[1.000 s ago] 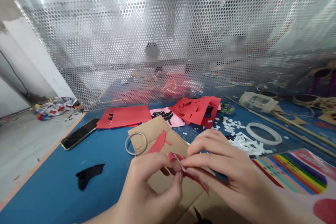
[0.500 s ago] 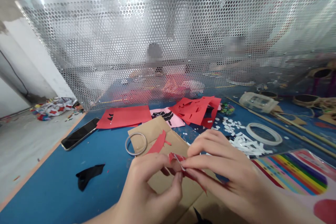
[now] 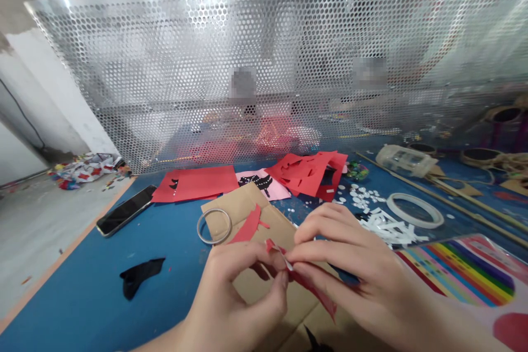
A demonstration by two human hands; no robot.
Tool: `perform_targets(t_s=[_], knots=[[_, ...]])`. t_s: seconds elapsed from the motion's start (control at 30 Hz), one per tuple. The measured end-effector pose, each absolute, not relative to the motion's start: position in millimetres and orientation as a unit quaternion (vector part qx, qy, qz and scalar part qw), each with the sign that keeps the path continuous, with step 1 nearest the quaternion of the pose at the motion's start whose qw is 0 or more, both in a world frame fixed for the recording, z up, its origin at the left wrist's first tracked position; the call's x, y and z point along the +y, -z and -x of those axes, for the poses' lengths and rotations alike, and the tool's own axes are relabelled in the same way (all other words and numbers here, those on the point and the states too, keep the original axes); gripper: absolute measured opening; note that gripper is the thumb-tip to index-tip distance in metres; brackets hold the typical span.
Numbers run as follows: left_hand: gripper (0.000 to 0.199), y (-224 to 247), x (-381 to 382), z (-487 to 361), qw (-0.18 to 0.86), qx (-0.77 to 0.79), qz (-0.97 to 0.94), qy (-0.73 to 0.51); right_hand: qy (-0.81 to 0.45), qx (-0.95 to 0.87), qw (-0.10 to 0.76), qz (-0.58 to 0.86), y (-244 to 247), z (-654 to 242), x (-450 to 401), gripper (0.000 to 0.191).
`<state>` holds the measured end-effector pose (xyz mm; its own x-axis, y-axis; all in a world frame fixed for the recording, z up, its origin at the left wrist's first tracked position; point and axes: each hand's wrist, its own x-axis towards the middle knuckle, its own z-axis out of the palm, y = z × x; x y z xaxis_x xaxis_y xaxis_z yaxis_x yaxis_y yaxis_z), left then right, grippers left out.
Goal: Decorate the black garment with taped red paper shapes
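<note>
My left hand [image 3: 243, 291] pinches one end of a small red paper piece [image 3: 317, 291] that has a thin whitish strip along it. The fingertips of my right hand [image 3: 342, 258] close on the same piece from the right, almost touching those of my left hand. Both hands are above a brown cardboard sheet [image 3: 289, 308]. On the cardboard, just behind my left hand, lies a red paper cutout [image 3: 247, 226]. A silver ring [image 3: 198, 229] rests partly over the cardboard's left edge.
A black scrap [image 3: 140, 276] and a phone [image 3: 127, 210] lie at left. Red sheets [image 3: 198, 182] are behind the cardboard, before a perforated metal screen [image 3: 185, 82]. White strips [image 3: 385, 228], a tape roll [image 3: 437, 219], sticks and a striped colour sheet [image 3: 466, 269] are at right. People sit beyond the screen.
The red piece between my fingers has turned, and more of its lower end shows below my right fingertips. Both hands stay almost in place.
</note>
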<state>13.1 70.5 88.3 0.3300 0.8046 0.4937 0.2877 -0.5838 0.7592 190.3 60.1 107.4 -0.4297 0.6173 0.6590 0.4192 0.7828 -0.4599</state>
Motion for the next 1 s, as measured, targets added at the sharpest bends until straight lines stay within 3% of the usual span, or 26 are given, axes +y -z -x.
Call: perform_targets(t_s=[0.43,0.7,1.0], knots=[[0.012,-88.6,70.7,-12.9,0.253,0.359,-0.775,-0.455,-0.119,-0.845,0.421,0.308,-104.7,-192.9,60.5,0.014],[0.012,-89.4,68.5,-14.9,0.246,0.365,-0.776,-0.451,-0.022,-0.856,0.403,0.322,-106.5,-192.2,61.3,0.015],[0.012,-89.2,68.9,-12.1,0.252,0.369,-0.771,-0.453,-0.05,-0.86,0.398,0.317,-109.2,-196.4,60.8,0.014]])
